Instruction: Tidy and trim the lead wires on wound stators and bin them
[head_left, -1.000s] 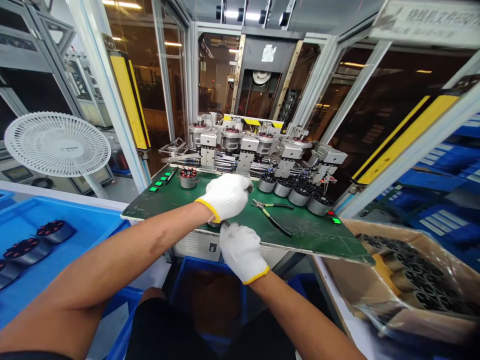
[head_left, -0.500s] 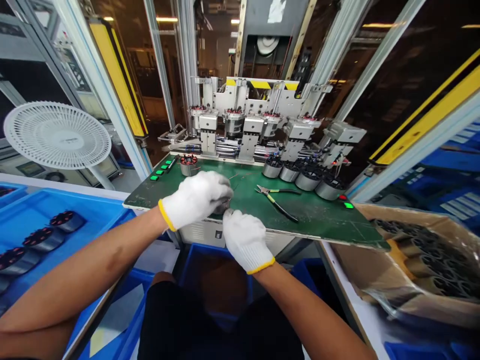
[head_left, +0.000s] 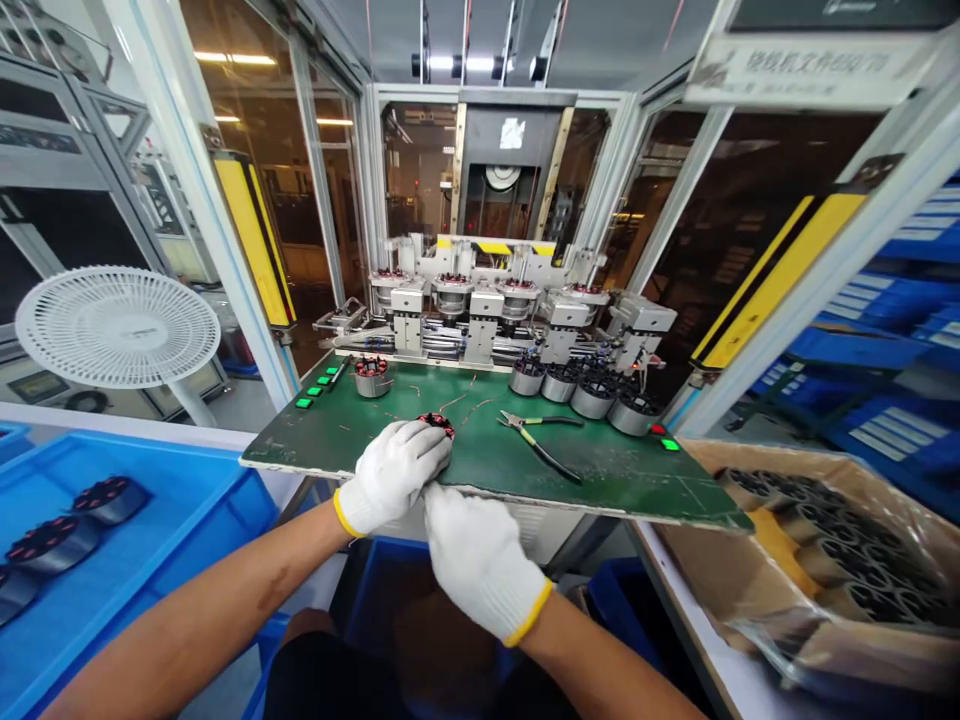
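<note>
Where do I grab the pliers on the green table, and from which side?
Probably best by both long handles of the pliers, coming from the near right with the right hand. They lie spread open, handles splayed rightward, one slanting toward the near edge of the table, while the metal tips point left.

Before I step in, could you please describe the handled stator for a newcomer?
Find the green tabletop, then the gloved left hand at its near edge. Beyond it shows the stator, topped red and black, the only one partly under a hand.
</note>
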